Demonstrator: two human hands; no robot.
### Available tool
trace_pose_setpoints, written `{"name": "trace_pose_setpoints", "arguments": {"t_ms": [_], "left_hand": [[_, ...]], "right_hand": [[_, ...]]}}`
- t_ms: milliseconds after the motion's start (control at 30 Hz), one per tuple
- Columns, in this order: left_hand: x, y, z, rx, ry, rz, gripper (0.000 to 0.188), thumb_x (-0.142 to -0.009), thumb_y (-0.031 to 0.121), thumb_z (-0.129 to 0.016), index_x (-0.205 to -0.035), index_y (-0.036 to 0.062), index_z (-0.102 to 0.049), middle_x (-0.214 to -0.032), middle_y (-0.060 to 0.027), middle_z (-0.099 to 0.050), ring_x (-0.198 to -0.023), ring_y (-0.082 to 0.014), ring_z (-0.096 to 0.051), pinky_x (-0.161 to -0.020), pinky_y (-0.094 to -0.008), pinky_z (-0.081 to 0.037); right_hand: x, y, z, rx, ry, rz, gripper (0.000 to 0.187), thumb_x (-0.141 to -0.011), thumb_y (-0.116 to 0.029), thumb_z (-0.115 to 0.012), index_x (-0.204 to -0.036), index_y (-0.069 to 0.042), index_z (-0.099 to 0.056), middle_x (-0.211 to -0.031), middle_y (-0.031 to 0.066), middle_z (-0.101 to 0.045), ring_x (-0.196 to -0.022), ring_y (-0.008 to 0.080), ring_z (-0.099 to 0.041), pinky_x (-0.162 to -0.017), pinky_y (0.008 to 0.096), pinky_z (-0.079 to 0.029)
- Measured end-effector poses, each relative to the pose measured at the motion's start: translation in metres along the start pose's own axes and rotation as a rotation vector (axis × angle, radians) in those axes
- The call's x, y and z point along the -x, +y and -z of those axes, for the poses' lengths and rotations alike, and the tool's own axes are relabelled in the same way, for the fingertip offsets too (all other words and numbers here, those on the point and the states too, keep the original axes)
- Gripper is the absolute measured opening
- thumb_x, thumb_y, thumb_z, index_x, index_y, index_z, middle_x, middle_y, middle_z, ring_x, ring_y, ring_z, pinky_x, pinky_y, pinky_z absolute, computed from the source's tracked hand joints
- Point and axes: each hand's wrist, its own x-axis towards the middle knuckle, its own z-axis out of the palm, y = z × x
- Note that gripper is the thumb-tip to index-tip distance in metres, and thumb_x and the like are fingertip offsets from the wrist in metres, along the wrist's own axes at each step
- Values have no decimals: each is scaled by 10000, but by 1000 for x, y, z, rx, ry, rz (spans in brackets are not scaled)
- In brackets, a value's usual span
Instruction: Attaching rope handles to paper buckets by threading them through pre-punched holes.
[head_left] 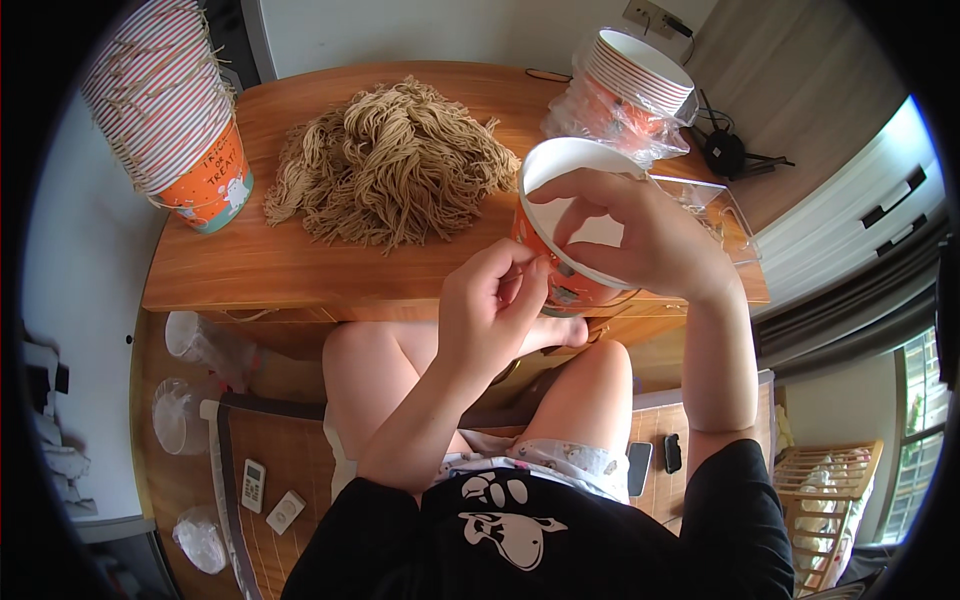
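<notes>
An orange paper bucket [574, 290] with a white inside and rim leans toward me at the table's front edge, above my legs. Over its rim, my right hand [640, 225] curls with fingertips inside the opening and the thumb near the wall, gripping it. Outside the wall, just under the rim, my left hand [500, 295] is closed in a pinch; what lies between thumb and forefinger is too small to make out. Part of a thin cord shows beneath the bucket's right side. Behind the bucket lies a large heap of tan cords [395, 165].
At the table's [290, 275] left stands a tall stack of striped and orange buckets [165, 110] with cord handles. Plastic-wrapped buckets [635, 85] stand at the back right, near a clear box [720, 205] and a black router [725, 153]. A phone [639, 468] lies beside my thigh.
</notes>
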Motion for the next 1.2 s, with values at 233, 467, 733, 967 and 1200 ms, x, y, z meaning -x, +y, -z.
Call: {"name": "trace_pose_setpoints", "arguments": {"t_ms": [233,467,733,967,1200], "left_hand": [[3,8,1,197,67,-51,158,-983,139,-677,-952,0,-611,-718,13,-566,-597,-48,-444,-548,-241,-355],[2,19,8,397,-175,158,292,-1092,269,-493,-1076,14,-634,-840,-13,-662,-675,-33,-520,-589,-200,-392],[-9,19,19,571,-351,330,239,-1020,215,-656,-1064,-19,-682,-937,-52,-706,-802,-99,-658,-692,-240,-527],[-8,18,24,661,-376,421,217,-1013,183,-662,-1044,-28,-701,-976,-96,-730,-864,-115,-682,-719,-253,-544],[-4,21,22,502,-366,412,245,-1021,242,-651,-1039,12,-733,-987,-66,-763,-909,-96,-683,-722,-240,-490]], "right_hand": [[7,-12,-6,-100,190,-16,499,-820,16,-712,-1301,-61,-602,-930,17,-673,-929,140,-635,-884,302,-485],[34,-44,-36,-52,397,53,556,-756,60,-758,-1281,-18,-591,-912,38,-712,-886,161,-648,-864,325,-485],[55,-28,-80,521,625,287,384,-740,-134,-753,-1120,-145,-699,-903,-95,-673,-854,126,-575,-838,331,-378],[75,-8,-124,580,871,178,485,-685,-254,-918,-1061,-137,-634,-1076,-31,-733,-970,156,-603,-876,345,-312],[76,-6,-141,566,908,80,463,-691,-186,-898,-1085,-127,-662,-1056,-24,-712,-977,181,-608,-853,360,-336]]}}
